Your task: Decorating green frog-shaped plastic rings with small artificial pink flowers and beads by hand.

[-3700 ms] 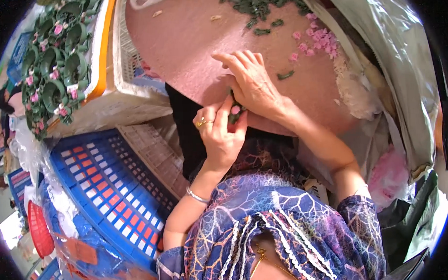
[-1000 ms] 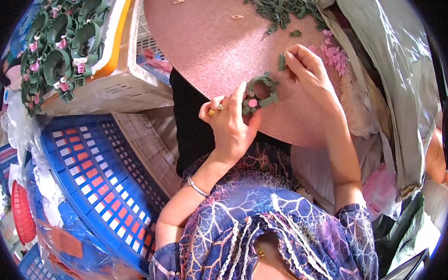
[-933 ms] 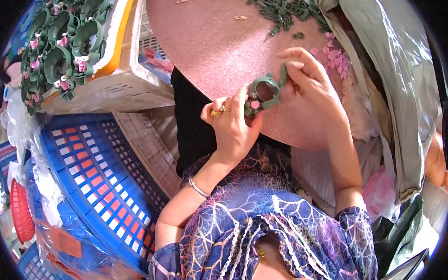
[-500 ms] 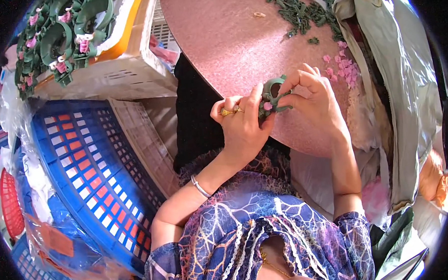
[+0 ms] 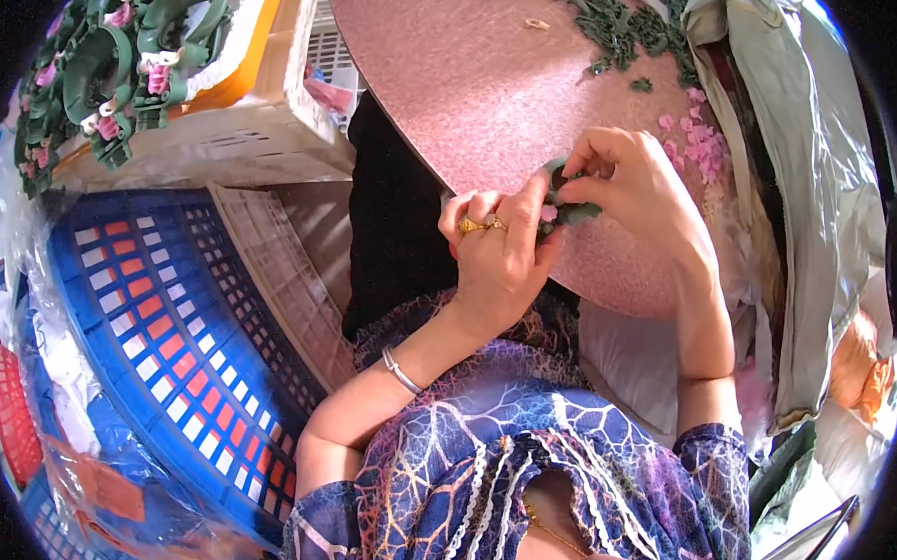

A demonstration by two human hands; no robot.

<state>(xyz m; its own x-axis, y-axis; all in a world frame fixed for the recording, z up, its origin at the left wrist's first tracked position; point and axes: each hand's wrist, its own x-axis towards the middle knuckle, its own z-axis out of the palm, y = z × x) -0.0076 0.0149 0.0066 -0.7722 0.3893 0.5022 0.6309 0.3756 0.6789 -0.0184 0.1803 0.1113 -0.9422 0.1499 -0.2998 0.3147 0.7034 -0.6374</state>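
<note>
Over the near edge of the round pink table [image 5: 439, 70], both hands work on a green plastic piece [image 5: 578, 213], ring-shaped with a small pink part on it. My left hand [image 5: 502, 248], wearing gold rings, closes round its left side with the thumb below. With thumb and fingertips pinched together, my right hand [image 5: 633, 184] meets the piece at its upper right. Those fingers cover part of the ring, so anything tiny between them stays hidden. Loose pink pieces [image 5: 705, 151] lie on the table beyond my right hand, and a heap of dark green parts [image 5: 608, 35] sits at the far side.
A white crate [image 5: 213, 155] at the upper left carries several green rings with pink flowers [image 5: 94, 70]. Below it leans a large blue basket [image 5: 99, 345], near a small red basket [image 5: 12, 414]. A grey fabric bag [image 5: 826, 213] borders the table's right.
Both hands and the green piece have shifted slightly right in the picture. The ring has turned and is now more covered by my fingers. The whole view has also moved a little.
</note>
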